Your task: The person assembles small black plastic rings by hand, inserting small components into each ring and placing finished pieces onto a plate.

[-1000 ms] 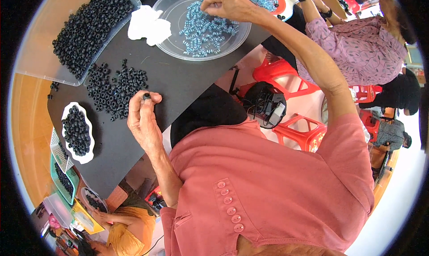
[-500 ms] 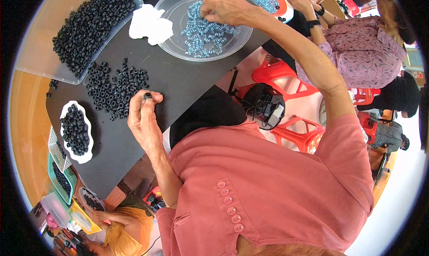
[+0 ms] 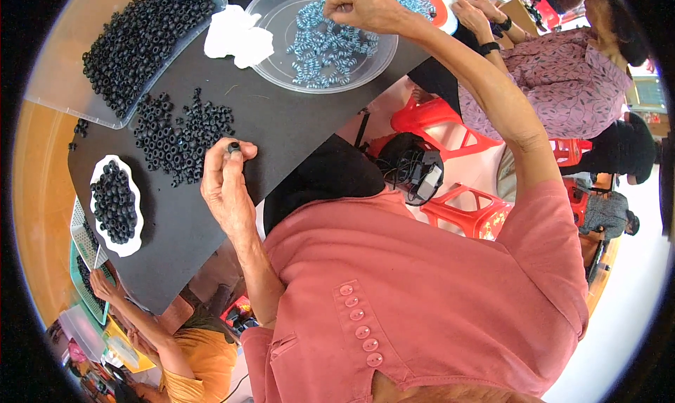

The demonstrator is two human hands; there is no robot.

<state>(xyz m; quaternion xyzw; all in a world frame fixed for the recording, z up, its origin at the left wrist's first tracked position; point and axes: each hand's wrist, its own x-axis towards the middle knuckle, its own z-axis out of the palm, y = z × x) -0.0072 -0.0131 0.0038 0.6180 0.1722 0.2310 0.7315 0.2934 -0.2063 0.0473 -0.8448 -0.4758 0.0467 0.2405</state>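
My left hand (image 3: pixel 228 185) pinches a small black ring-shaped piece (image 3: pixel 233 147) upright between thumb and fingers, over the dark tabletop. Just beyond it lies a loose pile of similar black pieces (image 3: pixel 184 137). My right hand (image 3: pixel 369 8) hovers over the far right side of a shallow clear round tray (image 3: pixel 271 69), its fingertips pressed together. Whatever is between those fingertips is too small to make out. Blue-and-silver coiled springs (image 3: pixel 327 48) are heaped in the tray, just below the hand.
A large clear bin (image 3: pixel 63 59) of black pieces stands far left, near a crumpled white tissue (image 3: pixel 238 37). A white scalloped dish (image 3: pixel 136 243) holds more pieces. Co-workers sit at lower left (image 3: pixel 200 364) and upper right (image 3: pixel 555 87). Red stools (image 3: pixel 467 210) stand at right.
My right hand has drawn slightly to the right, its fingers curled together above the springs. The left hand stays nearly still. At lower left, the co-worker's arm now reaches toward the green basket.
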